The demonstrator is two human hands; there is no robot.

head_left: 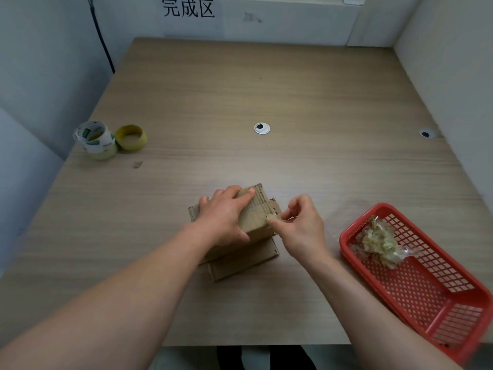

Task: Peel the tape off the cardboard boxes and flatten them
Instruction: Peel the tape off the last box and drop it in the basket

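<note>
A small brown cardboard box point(257, 213) stands near the front middle of the wooden table, on top of a flattened piece of cardboard point(244, 259). My left hand point(226, 216) lies over the box's top and grips it. My right hand point(300, 227) is at the box's right side, thumb and forefinger pinched on a crumpled bit of tape point(272, 217) at the box's edge. How much tape still sticks to the box is hidden by my hands.
A red plastic basket point(437, 297) at the front right holds a wad of peeled tape point(380, 243). Two tape rolls point(109, 140) sit at the left edge. A cable grommet point(262, 128) is mid-table. White walls close in on three sides.
</note>
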